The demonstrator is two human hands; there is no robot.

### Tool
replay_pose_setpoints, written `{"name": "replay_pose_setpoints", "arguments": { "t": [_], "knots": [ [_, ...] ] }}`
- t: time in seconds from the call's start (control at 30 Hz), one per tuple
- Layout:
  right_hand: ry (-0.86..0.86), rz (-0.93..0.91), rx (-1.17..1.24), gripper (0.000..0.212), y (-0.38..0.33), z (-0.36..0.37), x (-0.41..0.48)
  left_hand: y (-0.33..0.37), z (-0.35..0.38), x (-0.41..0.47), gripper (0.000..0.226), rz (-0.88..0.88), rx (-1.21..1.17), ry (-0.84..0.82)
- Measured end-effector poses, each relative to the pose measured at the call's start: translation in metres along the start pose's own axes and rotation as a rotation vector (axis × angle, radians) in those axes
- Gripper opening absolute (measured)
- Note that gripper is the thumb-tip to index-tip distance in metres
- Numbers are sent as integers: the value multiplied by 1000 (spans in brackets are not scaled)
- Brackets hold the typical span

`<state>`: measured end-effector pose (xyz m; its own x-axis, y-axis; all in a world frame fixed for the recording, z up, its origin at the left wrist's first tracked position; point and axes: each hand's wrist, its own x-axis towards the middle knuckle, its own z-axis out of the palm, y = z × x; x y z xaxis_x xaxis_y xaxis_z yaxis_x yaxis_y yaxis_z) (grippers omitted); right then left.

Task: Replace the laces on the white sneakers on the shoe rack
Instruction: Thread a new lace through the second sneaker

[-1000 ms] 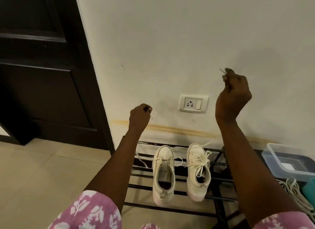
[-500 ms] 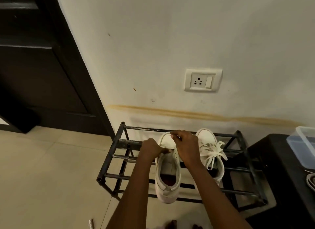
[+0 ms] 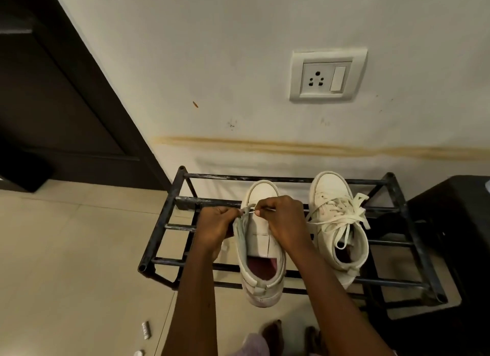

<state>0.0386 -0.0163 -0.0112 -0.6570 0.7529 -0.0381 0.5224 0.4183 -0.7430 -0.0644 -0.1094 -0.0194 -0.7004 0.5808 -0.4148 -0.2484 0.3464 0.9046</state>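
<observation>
Change: left hand [image 3: 216,229] and right hand [image 3: 285,220], raised before the wall a second ago, have come down to the left sneaker [image 3: 261,194].
Left hand: fingers curled, pinching the lace [image 3: 248,210] at the sneaker's left eyelet edge.
Right hand: pinching the same lace, just beside.
Left sneaker: mid-rack [image 3: 169,212], heel over the front edge, tongue bare.
Right sneaker [image 3: 331,194]: toward the rack's right end, laced.
Meaning: threading is probably starting at the eyelets nearest the toe.

left sneaker [image 3: 261,241]: tongue bare, on rack [image 3: 196,202] | right sneaker [image 3: 338,223]: laced, loose
</observation>
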Motion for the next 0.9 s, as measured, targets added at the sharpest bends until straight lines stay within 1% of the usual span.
{"name": "replay_pose_setpoints", "arguments": {
  "t": [0.1, 0.23, 0.33, 0.57, 0.7, 0.8, 0.9],
  "knots": [
    [-10, 21, 1, 19, -2, -1, 1, -1, 0, 2, 17, -10, 0, -4],
    [-28, 81, 3, 15, -3, 3, 7, -3, -2, 5, 17, -24, -39, -7],
    [-56, 82, -41, 15, -6, 9, 11, -4, -3, 7, 16, -19, -56, -1],
    [-43, 94, -121, 16, -8, 16, 15, -2, -5, 7, 25, 18, -38, -73],
    [-41, 84, -137, 17, -10, 18, 15, 0, -8, 7, 15, 14, -54, -138],
    [-30, 79, -159, 17, -10, 21, 14, -1, -12, 9, 16, -26, -68, -184],
    [-26, 85, -184, 15, -10, 18, 14, -1, -14, 9, 8, -53, 34, -198]
  ]
}}
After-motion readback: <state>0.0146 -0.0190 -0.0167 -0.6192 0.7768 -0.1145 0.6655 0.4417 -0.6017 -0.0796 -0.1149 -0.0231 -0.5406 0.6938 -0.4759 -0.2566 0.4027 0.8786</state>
